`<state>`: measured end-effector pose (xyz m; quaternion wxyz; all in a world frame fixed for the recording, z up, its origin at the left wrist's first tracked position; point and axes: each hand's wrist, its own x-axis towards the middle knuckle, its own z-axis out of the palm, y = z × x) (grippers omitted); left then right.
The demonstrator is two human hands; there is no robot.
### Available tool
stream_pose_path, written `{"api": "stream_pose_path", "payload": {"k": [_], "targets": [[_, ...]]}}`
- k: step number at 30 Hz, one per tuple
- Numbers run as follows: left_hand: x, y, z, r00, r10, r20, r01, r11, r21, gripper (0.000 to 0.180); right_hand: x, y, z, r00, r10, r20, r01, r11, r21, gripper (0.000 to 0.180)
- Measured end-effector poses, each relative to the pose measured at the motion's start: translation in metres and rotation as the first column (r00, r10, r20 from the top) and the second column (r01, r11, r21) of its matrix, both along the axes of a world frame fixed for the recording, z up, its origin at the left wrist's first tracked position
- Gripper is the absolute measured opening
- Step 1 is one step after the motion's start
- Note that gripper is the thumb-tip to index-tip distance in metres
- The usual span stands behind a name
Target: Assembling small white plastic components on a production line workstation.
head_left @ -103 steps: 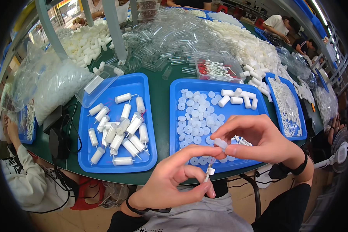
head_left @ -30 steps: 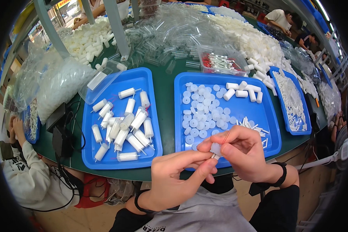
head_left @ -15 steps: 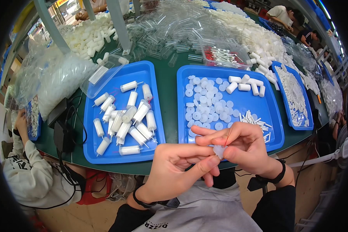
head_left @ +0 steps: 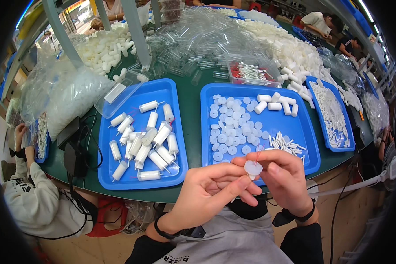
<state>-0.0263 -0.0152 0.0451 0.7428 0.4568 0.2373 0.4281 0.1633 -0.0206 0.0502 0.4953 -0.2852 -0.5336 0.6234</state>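
A frosted, round plastic cap (head_left: 253, 167) sits at my left fingertips, with a thin white stem below it and fine red wire (head_left: 258, 154) rising above. My left hand (head_left: 211, 196) pinches the stem between thumb and fingers. Just right of the cap, my right hand (head_left: 290, 180) curves around it with the thumb apart; its index fingertip is behind the cap, and contact there is hard to judge. Beyond both hands lies a blue tray (head_left: 290, 127) of loose frosted discs (head_left: 233, 119), short white rods (head_left: 288, 143) and white foam-like cylinders (head_left: 275, 107).
A second blue tray (head_left: 119, 178) at left holds white-filled clear tubes with pins. A narrower tray (head_left: 345, 145) of white rods stands at right. Clear tubes (head_left: 198, 39) pile up behind, beside a clear box (head_left: 253, 72). Black adapters (head_left: 72, 154) and a seated person's sleeve (head_left: 39, 193) are at left.
My right thumb has come away from the cap and the right hand has opened. The cap now shows its round face. The whole view has shifted slightly.
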Motion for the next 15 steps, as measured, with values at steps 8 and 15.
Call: {"api": "stream_pose_path", "payload": {"k": [8,15], "targets": [[0.004,-0.001,0.003,0.983,-0.183,0.013,0.183,0.980,-0.082,0.025,0.003,-0.008,0.003,1.000,-0.019,-0.015,0.020,0.999,0.037,0.028],[0.014,-0.005,-0.003,0.883,0.046,-0.467,0.151,0.915,0.375,0.015,0.016,-0.023,-0.033,0.985,-0.152,0.082,0.137,0.977,0.165,0.024]]}}
